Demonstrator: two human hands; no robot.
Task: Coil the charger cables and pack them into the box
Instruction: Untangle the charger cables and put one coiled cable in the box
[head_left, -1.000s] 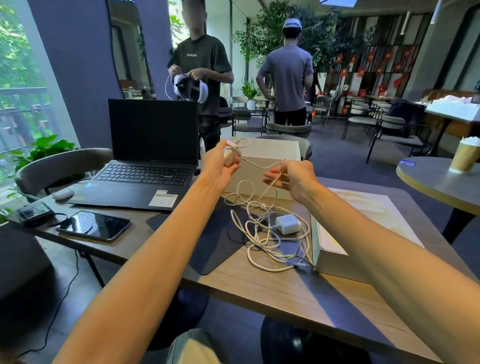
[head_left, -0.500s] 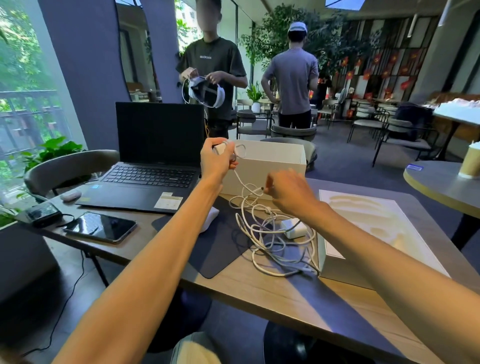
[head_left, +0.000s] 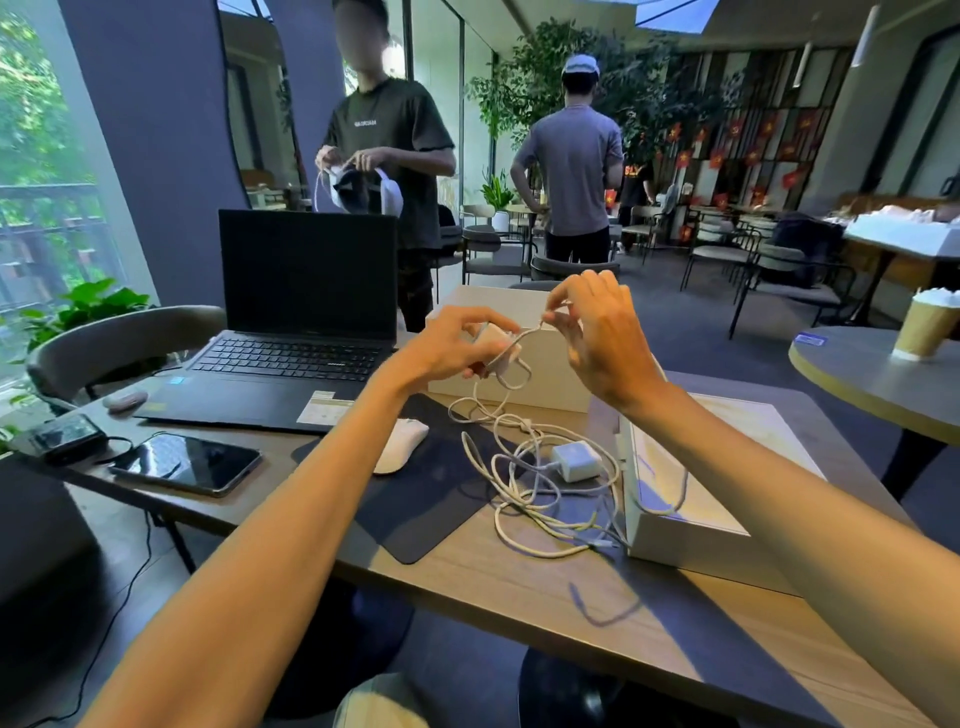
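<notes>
My left hand (head_left: 451, 347) grips a white charger adapter (head_left: 497, 349) with a loop of white cable round it, held above the table in front of the open white box (head_left: 545, 382). My right hand (head_left: 597, 332) pinches that cable (head_left: 530, 332) between thumb and fingers just right of the adapter. The rest of the cable hangs down into a loose tangle of white cables (head_left: 540, 493) on the table. A second white adapter (head_left: 575, 461) lies in the tangle. The box lid (head_left: 691, 525) lies flat at the right, touching the tangle.
A laptop (head_left: 306, 322) stands open at the left, with a white mouse (head_left: 400, 444) on a dark mat (head_left: 415, 499), a phone (head_left: 187, 462) and a small black device (head_left: 65, 436) near it. Two people stand behind the table. A paper cup (head_left: 927, 325) sits on the round table at right.
My right hand rose from low over the tangle up to the adapter, drawing cable with it. My left hand stayed raised in front of the box, holding the adapter.
</notes>
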